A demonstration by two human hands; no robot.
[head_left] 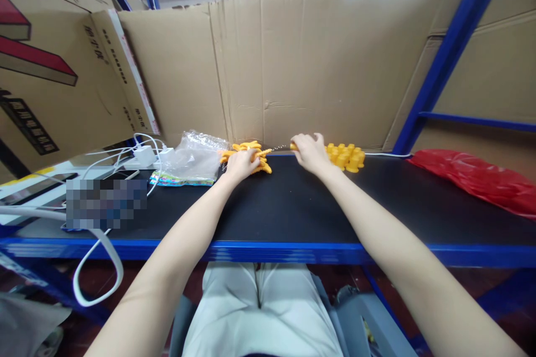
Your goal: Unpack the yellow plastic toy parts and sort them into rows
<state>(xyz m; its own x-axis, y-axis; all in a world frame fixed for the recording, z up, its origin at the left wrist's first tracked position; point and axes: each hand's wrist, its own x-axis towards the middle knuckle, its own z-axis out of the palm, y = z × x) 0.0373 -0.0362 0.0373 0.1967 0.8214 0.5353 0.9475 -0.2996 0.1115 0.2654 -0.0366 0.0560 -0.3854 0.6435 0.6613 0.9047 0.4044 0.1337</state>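
While your left hand (242, 164) is clamping orange pieces (263, 152), your right hand (309, 152) is touching yellow pieces (347, 157), fingers curled together.

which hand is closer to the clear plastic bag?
Left. The left hand lies on the orange pieces just right of the clear plastic bag; the right hand is farther right, by the yellow parts.
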